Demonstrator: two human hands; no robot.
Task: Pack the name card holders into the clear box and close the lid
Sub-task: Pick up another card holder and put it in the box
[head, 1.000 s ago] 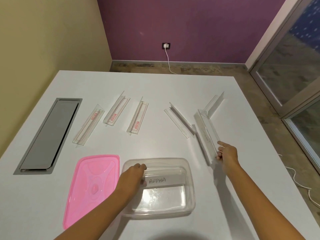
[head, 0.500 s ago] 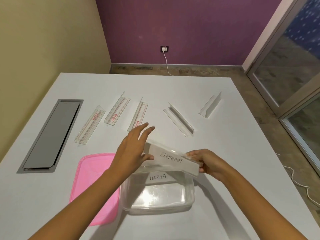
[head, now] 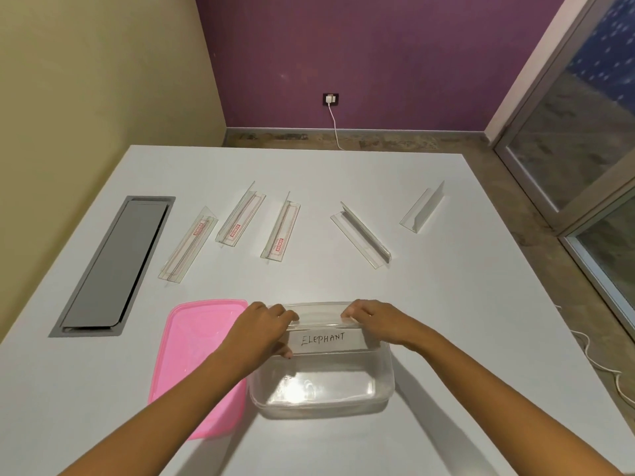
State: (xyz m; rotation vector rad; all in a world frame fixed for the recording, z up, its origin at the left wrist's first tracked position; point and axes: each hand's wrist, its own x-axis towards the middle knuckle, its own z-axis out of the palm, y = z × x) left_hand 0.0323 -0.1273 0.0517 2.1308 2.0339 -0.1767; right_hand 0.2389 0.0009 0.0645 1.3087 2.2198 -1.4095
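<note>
Two bare hands lowered a clear acrylic name card holder with a white card lettered "ELEPHANT" (head: pixel 325 340) into the far half of a clear rectangular plastic box (head: pixel 323 393), which sat near the front edge of the white surface (head: pixel 446 304). The left hand (head: pixel 261 333) had its fingers (head: pixel 287 316) curled over the holder's left end, thumb pinching from below; the right hand (head: pixel 374 321) had its fingers (head: pixel 352 312) pressed together on the top rim at the right end. Both pinched the holder, card facing the camera.

Judgement: step in hand was seating the holder against the box's far wall. Done well, it likely wants both ends kept level, the base slid flat to the bottom, fingers released only once it rested, w/ room left toward the near wall for the rest. Clear acrylic probably slips and clacks, so a slow set-down seemed wise.

Count: 1 holder in hand; whether another lay beneath it in the box couldn't be told. 5 more holders lay loose across the middle of the surface: 3 clear ones w/ red-printed labels, toward the left edge (head: pixel 188 242) (head: pixel 240 216) (head: pixel 281 229); 1 plain clear one at centre (head: pixel 360 234); 1 plain clear one toward the right edge (head: pixel 422 207). 1 box. 1 pink plastic lid (head: pixel 196 359) lay flat just left of the box, partly under the left forearm, not yet fitted. 1 grey cable hatch (head: pixel 113 266) was set into the surface along the left edge.
</note>
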